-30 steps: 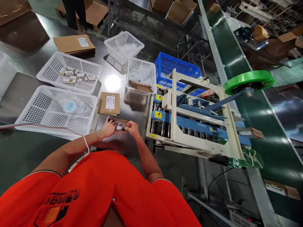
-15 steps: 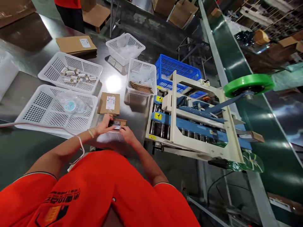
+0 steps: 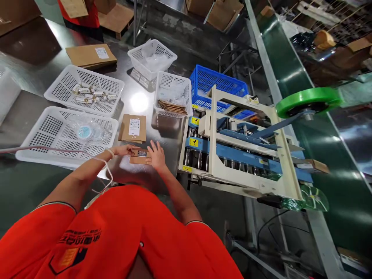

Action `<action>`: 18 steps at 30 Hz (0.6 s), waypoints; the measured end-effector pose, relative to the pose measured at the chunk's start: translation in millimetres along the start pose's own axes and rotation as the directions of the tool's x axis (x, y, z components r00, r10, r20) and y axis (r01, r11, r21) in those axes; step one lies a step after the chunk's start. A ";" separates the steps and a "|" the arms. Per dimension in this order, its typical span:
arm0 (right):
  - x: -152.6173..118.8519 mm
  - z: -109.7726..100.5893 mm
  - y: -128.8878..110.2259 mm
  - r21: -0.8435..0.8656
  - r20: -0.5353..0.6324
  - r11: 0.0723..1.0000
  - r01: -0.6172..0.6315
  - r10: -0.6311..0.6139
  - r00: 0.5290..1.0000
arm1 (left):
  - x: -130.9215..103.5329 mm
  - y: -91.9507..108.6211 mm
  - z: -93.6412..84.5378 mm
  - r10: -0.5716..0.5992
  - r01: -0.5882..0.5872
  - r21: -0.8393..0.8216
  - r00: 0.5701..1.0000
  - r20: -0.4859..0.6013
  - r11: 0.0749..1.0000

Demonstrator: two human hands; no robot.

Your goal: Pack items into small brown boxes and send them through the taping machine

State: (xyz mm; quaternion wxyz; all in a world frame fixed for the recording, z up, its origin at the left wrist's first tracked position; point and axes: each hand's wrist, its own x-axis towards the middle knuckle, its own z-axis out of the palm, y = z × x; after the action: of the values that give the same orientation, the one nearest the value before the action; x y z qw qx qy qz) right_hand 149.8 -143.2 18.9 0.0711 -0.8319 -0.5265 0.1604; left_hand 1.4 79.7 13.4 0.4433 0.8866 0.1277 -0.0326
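A small brown cardboard box (image 3: 140, 160) lies on the metal table close to my body, its flaps partly folded and a dark, shiny content showing in the middle. My left hand (image 3: 127, 150) grips the box at its left end. At its right end is my right hand (image 3: 157, 155), fingers spread, with the thumb side touching the cardboard. Just beyond the box lies a stack of flat cardboard pieces (image 3: 124, 130) with a white label (image 3: 134, 126) on top.
White baskets hold small bottles (image 3: 84, 93), bubble wrap with a blue-lidded item (image 3: 84, 132), and brown flat pieces (image 3: 173, 106). A taping machine (image 3: 213, 135) and blue crate (image 3: 200, 83) stand right. A hose (image 3: 58, 148) crosses left. Another person (image 3: 91, 17) is at the far left.
The box's flaps have been folded further over its content. My right hand has lifted and spread its fingers. The far person now has a piece of cardboard in front of them.
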 end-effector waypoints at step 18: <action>-37.3 93.6 90.7 0.263 -0.374 0.871 -0.416 0.489 0.788 | 83.5 59.1 70.4 -0.175 0.166 0.619 0.983 -0.048 0.768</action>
State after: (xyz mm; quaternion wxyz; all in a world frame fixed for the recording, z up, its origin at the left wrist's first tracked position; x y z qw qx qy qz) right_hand 180.5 -221.0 -87.9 0.2139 -0.9392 -0.2671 0.0294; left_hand 101.0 6.3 2.4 0.1233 0.9674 0.1869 -0.1185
